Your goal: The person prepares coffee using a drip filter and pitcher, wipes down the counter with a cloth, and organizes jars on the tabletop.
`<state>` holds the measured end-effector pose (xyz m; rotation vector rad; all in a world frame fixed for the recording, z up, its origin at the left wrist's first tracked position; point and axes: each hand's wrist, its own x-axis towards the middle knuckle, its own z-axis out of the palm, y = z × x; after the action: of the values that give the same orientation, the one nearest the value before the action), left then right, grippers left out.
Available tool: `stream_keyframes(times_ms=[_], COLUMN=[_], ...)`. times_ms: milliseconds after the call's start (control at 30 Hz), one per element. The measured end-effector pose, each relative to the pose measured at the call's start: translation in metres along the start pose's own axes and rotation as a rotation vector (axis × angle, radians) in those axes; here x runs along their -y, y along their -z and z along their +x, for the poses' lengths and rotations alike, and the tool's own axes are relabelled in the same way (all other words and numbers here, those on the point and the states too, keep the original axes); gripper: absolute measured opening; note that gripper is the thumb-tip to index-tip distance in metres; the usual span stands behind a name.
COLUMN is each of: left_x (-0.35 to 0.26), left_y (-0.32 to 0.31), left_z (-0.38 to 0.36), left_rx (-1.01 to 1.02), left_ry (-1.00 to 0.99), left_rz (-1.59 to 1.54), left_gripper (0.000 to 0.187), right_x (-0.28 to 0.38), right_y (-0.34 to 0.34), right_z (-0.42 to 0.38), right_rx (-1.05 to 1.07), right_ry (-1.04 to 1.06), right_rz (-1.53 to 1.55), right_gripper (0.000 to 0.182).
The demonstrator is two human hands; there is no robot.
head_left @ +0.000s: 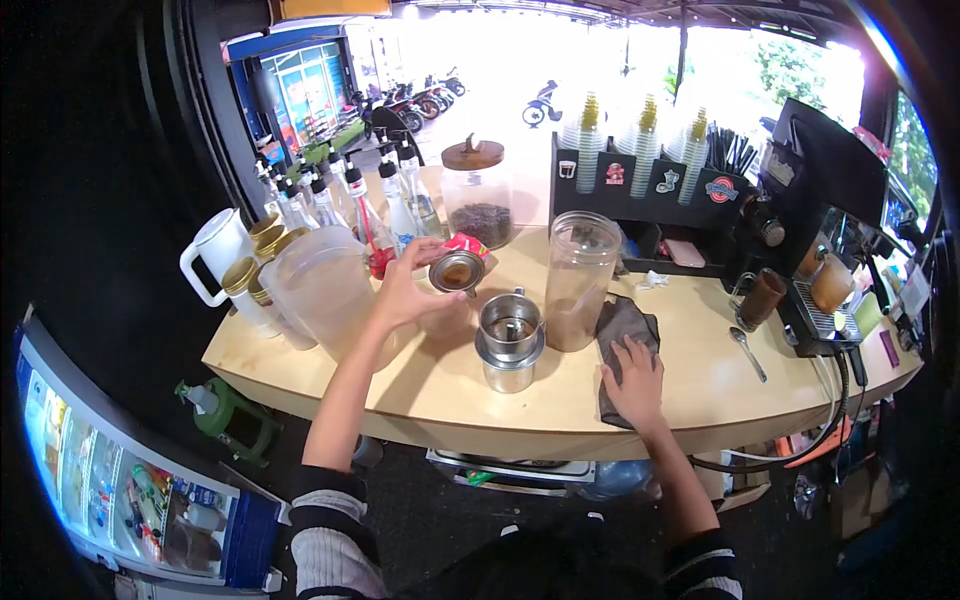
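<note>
Across the pale counter [435, 395], we found the upright metal filter [510, 346] between our parted hands, nearer the left hand [403, 295], which gripped a tilted can [457, 272], while the right hand [637, 386] lay spread on dark cloth [636, 322].

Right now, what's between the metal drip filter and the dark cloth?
The tall clear container stands between the metal drip filter and the dark cloth under the right hand; the head view shows it.
</note>
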<state>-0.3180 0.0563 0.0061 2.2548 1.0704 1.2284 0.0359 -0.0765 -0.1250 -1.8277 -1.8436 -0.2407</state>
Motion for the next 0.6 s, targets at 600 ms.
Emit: stream_keyframes(times_ms=[600], left_x=[-0.085], left_y=[0.004], left_z=[-0.026], left_rx=[0.193], left_ry=[-0.111], left_rz=[-0.154], left_gripper=[0.092], right_x=[0.120], right_y=[0.080], right_z=[0.117], right_rx=[0.675], right_ry=[-0.135], right_rz=[1.425], right_gripper=[0.021])
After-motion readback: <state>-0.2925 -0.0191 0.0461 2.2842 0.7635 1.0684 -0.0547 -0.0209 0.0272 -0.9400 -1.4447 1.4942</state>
